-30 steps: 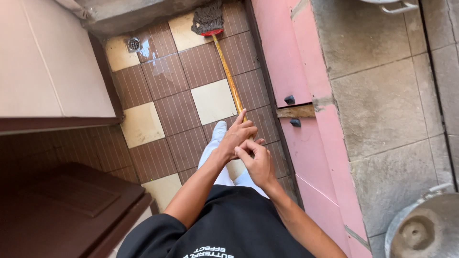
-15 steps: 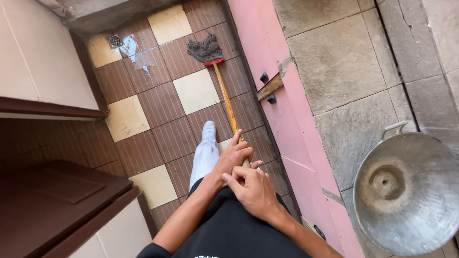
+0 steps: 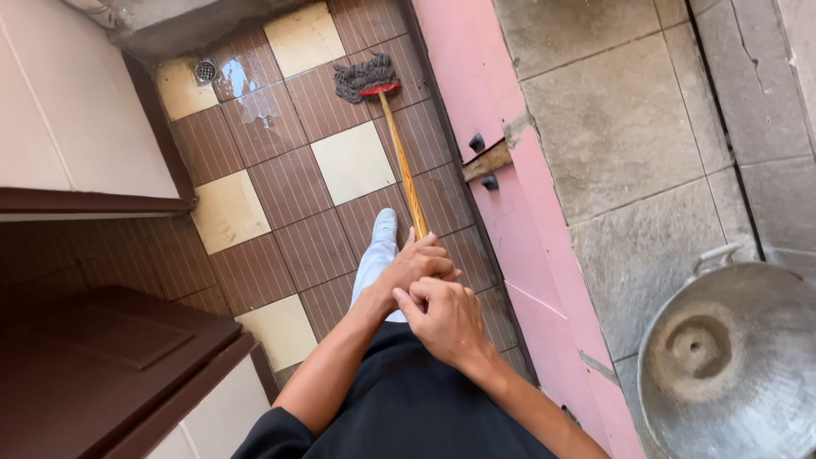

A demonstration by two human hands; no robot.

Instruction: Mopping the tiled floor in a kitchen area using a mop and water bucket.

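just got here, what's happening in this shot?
A person is mopping a tiled floor, seen from above. Both hands grip the top of the mop's wooden handle: the left hand sits further down the handle, the right hand just behind it. The grey mop head rests on the brown and cream tiles, near a wet patch and a floor drain. A pink door stands to the right, with a metal basin outside.

Single head-worn view, aimed steeply down

The scene is seen from the person's head, close above both hands [image 3: 425, 293] at lower centre; the tiled floor [image 3: 255, 178] is taken in toward the upper left, the metal basin [image 3: 731, 365] at lower right.
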